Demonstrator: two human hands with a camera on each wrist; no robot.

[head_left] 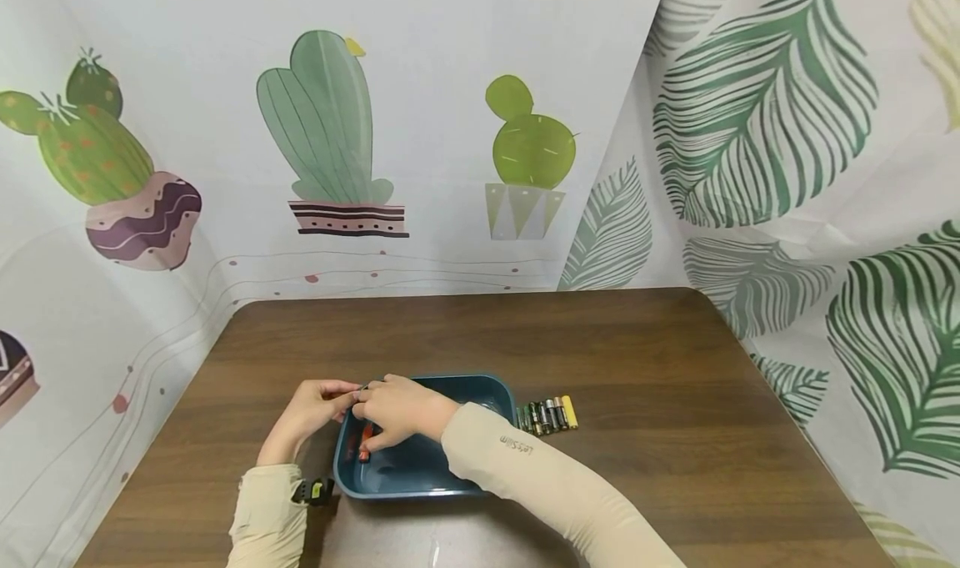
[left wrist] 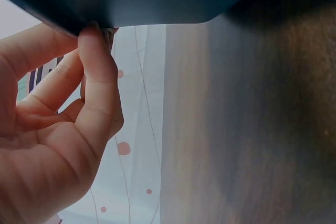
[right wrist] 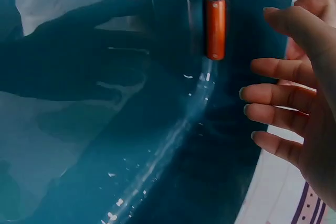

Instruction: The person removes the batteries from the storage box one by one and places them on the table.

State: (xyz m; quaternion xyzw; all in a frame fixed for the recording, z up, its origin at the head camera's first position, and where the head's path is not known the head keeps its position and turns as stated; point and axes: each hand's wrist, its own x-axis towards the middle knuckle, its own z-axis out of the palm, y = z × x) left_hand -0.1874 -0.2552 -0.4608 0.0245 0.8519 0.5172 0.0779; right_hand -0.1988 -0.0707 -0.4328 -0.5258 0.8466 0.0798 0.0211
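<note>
A dark blue rectangular tray [head_left: 420, 495] lies on the table in front of me. My left hand [head_left: 311, 409] is at its far left corner, pinching the rim between thumb and fingers. The left wrist view shows this hand [left wrist: 63, 98] with its thumb tip against the tray's edge [left wrist: 157, 3]. My right hand [head_left: 397, 408] reaches over the tray's left side, close to the left fingertips. In the right wrist view the right hand [right wrist: 294, 93] has loosely extended fingers and holds nothing. An orange-red battery [right wrist: 216, 29] lies inside the tray, along its left wall, beside this hand.
Several batteries [head_left: 547, 415] lie side by side on the table just right of the tray, the outermost one yellow. The brown wooden table [head_left: 637, 368] ends at a patterned cloth wall [head_left: 442, 134] at the back. A small dark device [head_left: 313, 491] is at the left wrist.
</note>
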